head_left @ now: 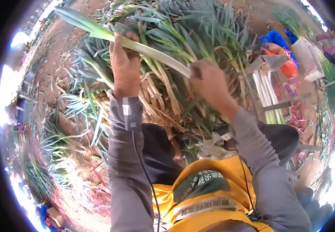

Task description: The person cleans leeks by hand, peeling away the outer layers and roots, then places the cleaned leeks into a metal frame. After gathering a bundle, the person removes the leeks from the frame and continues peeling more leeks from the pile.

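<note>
A single leek [157, 55] stretches across in front of me, its green leaves at the upper left and its white shank running down to the right. My left hand [125, 63] is closed around it where green turns to white. My right hand [212, 83], a little blurred, is closed at the white lower end, and its fingers hide the tip. Beneath both hands lies a big heap of untrimmed leeks [167, 91], with dark green tops pointing away from me and pale roots toward me.
To the right, cleaned white leeks [266, 91] lie in a metal frame [266, 62]. Beyond it are blue bundles [274, 40] and an orange-red bag [288, 69]. Loose leeks [61, 133] and red strips [84, 199] litter the ground at left. Another person [331, 46] is at the far right.
</note>
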The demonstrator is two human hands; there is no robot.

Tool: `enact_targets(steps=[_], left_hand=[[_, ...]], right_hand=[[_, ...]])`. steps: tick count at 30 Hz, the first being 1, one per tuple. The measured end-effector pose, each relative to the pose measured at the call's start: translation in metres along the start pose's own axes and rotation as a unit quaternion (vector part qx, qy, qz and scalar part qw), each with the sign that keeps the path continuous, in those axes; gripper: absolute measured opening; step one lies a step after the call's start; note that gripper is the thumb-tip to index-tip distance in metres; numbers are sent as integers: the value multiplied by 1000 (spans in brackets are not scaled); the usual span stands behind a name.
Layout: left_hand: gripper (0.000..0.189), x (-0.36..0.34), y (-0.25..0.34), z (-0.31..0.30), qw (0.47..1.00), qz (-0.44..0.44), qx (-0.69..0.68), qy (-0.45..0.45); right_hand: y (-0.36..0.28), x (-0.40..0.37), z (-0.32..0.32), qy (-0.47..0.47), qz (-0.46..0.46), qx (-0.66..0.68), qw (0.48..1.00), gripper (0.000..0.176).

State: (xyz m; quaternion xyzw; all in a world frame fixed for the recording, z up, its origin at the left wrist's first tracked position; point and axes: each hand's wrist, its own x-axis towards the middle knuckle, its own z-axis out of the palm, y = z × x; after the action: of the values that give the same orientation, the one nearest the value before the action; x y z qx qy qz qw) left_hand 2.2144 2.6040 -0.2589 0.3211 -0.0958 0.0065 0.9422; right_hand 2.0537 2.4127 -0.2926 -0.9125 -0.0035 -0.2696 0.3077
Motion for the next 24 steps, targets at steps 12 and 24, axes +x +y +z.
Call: enact_targets(steps=[12, 24], left_hand=[[43, 22, 39, -30, 974, 123, 47, 185], [58, 15, 21, -16, 989, 114, 27, 90]], right_hand=[[2, -35, -106, 53, 101, 196, 974, 23], [38, -43, 28, -96, -188, -76, 975, 16]])
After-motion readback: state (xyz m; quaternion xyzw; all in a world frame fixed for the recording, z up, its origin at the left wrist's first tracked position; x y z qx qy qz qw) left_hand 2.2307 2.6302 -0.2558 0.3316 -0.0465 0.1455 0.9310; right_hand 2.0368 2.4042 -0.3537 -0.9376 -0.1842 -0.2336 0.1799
